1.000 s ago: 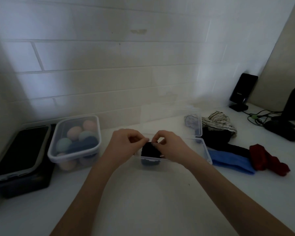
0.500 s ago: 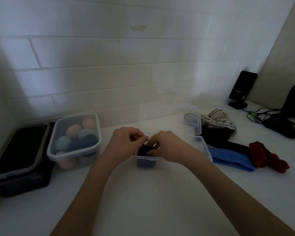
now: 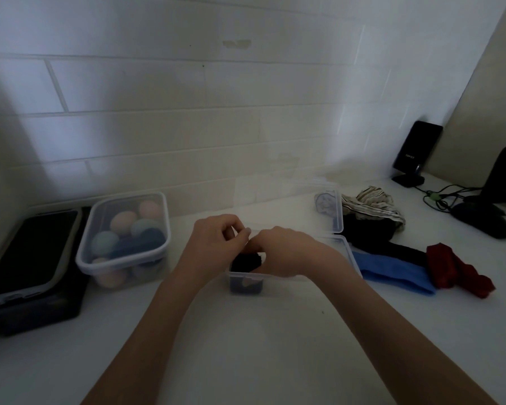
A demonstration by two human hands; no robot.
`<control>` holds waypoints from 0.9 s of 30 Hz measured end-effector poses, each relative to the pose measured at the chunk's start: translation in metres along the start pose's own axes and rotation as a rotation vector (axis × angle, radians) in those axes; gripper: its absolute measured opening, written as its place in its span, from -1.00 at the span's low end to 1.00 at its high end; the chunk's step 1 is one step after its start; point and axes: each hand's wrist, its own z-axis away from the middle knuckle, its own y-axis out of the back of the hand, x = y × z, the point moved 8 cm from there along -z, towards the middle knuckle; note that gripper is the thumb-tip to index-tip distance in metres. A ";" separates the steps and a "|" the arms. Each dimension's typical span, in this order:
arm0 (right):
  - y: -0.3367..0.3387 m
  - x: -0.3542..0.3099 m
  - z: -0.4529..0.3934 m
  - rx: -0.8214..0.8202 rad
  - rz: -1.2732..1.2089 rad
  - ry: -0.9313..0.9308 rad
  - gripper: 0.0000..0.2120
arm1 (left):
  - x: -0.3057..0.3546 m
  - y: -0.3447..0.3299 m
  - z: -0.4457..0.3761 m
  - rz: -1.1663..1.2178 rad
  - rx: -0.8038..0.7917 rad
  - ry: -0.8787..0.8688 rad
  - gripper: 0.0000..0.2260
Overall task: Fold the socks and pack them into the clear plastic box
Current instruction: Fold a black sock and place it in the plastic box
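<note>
So far, on my reading, the job is barely past its start: one sock bundle in, a heap left to fold. Going from biggest to smallest, the white worktop carries it all. At its far left sits one dark lidded bin, and just right of it one clear tub holding pastel balls, of which I count about seven, some half hidden.

In the middle is the clear plastic box I am packing, its lid tipped up behind it. That makes two clear containers and one dark one.

Right of the box lies the unfolded heap: one striped piece, some black fabric whose count I cannot tell, one blue sock and one red sock, the red nearest the right edge. Something pale blue shows through the lid; I cannot tell what. Far right stand one small black speaker and another dark device with cables.

Inside the box's near-left corner sits the single folded dark sock. My right hand is clenched down onto it, pressing it in. My left hand hovers just left of it with curled fingers; whether it pinches the sock I cannot tell.
</note>
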 end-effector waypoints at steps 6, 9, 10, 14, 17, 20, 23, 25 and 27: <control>-0.003 0.003 0.001 0.007 -0.040 0.006 -0.63 | 0.002 -0.001 0.001 -0.011 0.013 -0.018 -0.77; 0.000 0.009 0.003 0.040 -0.142 0.021 -0.63 | 0.001 -0.001 0.001 0.009 0.019 -0.015 -0.76; 0.002 0.012 0.004 0.057 -0.169 0.022 -0.61 | 0.000 0.000 0.001 0.023 0.027 -0.004 -0.78; 0.009 0.021 0.010 0.115 -0.397 0.043 -0.52 | -0.003 0.002 0.000 0.061 0.049 0.022 -0.79; 0.030 0.031 0.023 0.251 -0.551 0.078 -0.67 | -0.003 0.002 0.001 0.059 0.053 0.008 -0.79; 0.062 0.059 0.050 0.543 -0.623 0.064 -0.84 | -0.001 0.002 0.001 0.049 0.053 -0.002 -0.79; 0.078 0.103 0.085 0.830 -0.662 -0.055 -0.82 | 0.002 0.002 0.002 0.050 0.048 -0.024 -0.79; 0.073 0.129 0.099 0.908 -0.606 -0.178 -0.81 | 0.003 0.001 0.002 0.054 0.031 -0.036 -0.80; 0.062 0.145 0.104 0.911 -0.587 -0.262 -0.80 | 0.004 0.000 0.003 0.086 0.007 -0.043 -0.81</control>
